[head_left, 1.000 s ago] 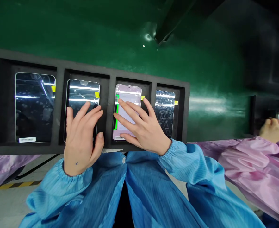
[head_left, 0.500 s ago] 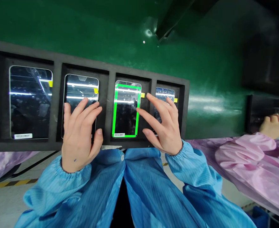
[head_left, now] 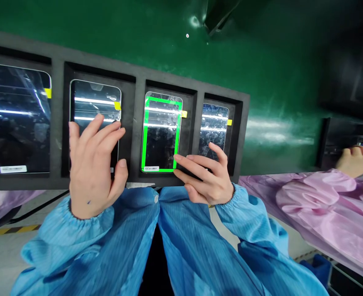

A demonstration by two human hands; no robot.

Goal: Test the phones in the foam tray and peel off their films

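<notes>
A black tray [head_left: 140,102] with several compartments holds film-covered smartphones, each with a yellow tab. My left hand [head_left: 96,164] lies with fingers spread over a dark-screened phone [head_left: 96,92], covering its lower half. To the right, another phone [head_left: 159,142] is lit with a thick green frame around a black screen; a barcode label sits at its bottom. My right hand [head_left: 208,174] holds nothing, its fingers outstretched, with fingertips at the lit phone's lower right edge. Beneath that hand's upper fingers, the rightmost phone [head_left: 212,127] shows a faint line pattern.
A further dark phone [head_left: 17,123] lies in the left compartment. The tray rests on a green table [head_left: 277,82]. At the right, a co-worker's hand [head_left: 359,160] and pink sleeve [head_left: 320,193] are beside a dark box. A dark metal piece [head_left: 220,16] stands at the back.
My right hand has moved down along the lit phone's right edge, its fingers closer together. My left hand stays over the same phone. The view has shifted slightly.
</notes>
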